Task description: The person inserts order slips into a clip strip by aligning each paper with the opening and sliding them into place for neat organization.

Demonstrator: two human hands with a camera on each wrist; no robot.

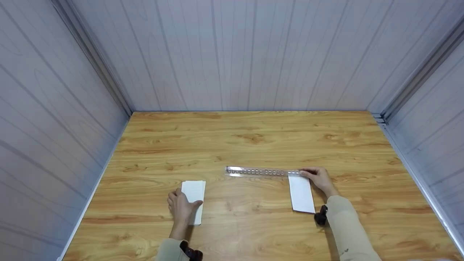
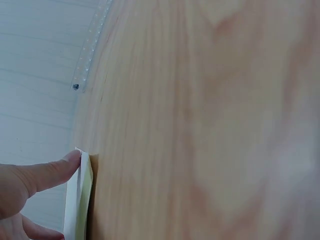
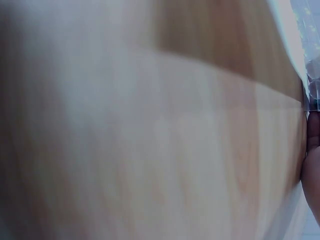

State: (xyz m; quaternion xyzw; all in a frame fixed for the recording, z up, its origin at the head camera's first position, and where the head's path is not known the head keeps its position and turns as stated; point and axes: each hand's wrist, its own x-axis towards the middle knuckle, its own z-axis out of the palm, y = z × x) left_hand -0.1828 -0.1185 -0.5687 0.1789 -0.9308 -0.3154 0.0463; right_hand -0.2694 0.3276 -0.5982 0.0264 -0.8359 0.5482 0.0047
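Note:
A stack of white paper slips (image 1: pixel 194 189) lies at the left of the table, its layers slightly fanned. My left hand (image 1: pixel 182 207) grips it across its width, thumb on the right edge and fingers at the left. The left wrist view shows that thumb on the stack (image 2: pixel 74 200), with a yellowish layer under the white. A clear plastic ruler (image 1: pixel 255 171) with a row of round holes lies crosswise in the middle. My right hand (image 1: pixel 319 179) pinches its right end, which overlaps the top of a second white paper (image 1: pixel 302 195). Most of the right fingers are hidden.
Everything lies on a wood-grain tabletop (image 1: pixel 250 137). Pale panel walls (image 1: pixel 235 54) enclose it at the back and both sides. Dark wrist devices (image 1: pixel 320 215) sit at both sleeves.

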